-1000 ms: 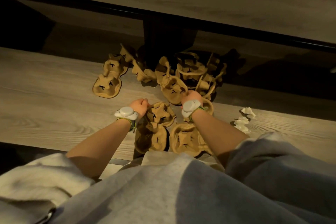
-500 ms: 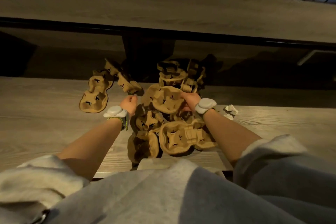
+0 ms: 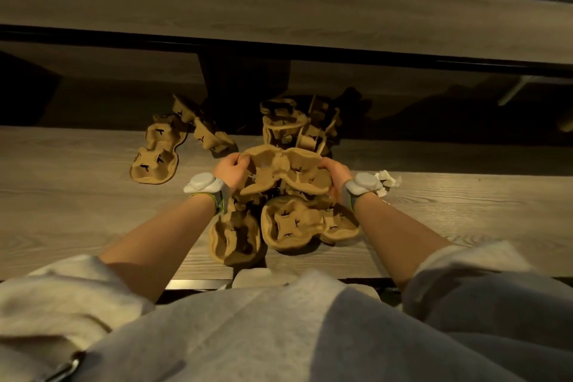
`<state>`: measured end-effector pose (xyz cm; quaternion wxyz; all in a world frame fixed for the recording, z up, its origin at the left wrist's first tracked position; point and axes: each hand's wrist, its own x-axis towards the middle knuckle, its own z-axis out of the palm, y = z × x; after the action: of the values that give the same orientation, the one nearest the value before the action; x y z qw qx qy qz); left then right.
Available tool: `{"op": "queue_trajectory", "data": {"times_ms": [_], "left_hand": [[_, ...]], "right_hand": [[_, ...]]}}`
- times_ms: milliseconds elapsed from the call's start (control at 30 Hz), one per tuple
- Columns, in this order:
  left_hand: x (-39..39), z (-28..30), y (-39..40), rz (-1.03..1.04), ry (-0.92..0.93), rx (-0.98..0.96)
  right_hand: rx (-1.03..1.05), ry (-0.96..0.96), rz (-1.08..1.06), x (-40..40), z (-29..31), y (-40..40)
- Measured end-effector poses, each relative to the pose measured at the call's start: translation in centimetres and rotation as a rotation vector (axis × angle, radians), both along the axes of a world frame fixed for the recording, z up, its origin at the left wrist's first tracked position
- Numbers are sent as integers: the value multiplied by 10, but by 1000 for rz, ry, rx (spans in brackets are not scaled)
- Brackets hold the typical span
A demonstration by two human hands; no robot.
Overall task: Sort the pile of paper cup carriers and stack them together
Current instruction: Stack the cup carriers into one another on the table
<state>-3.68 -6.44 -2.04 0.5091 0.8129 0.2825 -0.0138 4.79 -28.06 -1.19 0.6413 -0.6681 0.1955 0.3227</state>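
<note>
A brown paper cup carrier is held up over the wooden bench, my left hand gripping its left end and my right hand its right end. Beneath it two more carriers lie near me, one upright-tilted and one flat. A jumbled pile of carriers stands just beyond the held one. Two further carriers lie to the left, one flat and one tilted.
The carriers rest on a wooden bench whose near edge runs just in front of my body. Crumpled white paper lies right of my right wrist. A dark gap and a higher wooden ledge lie beyond the pile.
Both hands have lifted one carrier off the heap and now hold it by its two ends; the left hand left the near carrier. The camera has tilted upward.
</note>
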Motion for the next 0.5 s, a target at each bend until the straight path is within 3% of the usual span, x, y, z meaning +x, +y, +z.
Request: {"op": "queue_trajectory", "data": {"times_ms": [200, 500], "left_hand": [[-7, -2, -17, 43, 30, -40], [-24, -5, -45, 7, 92, -21]], "right_hand": [[-30, 32, 19, -10, -1, -20], [-198, -87, 84, -19, -4, -54]]}}
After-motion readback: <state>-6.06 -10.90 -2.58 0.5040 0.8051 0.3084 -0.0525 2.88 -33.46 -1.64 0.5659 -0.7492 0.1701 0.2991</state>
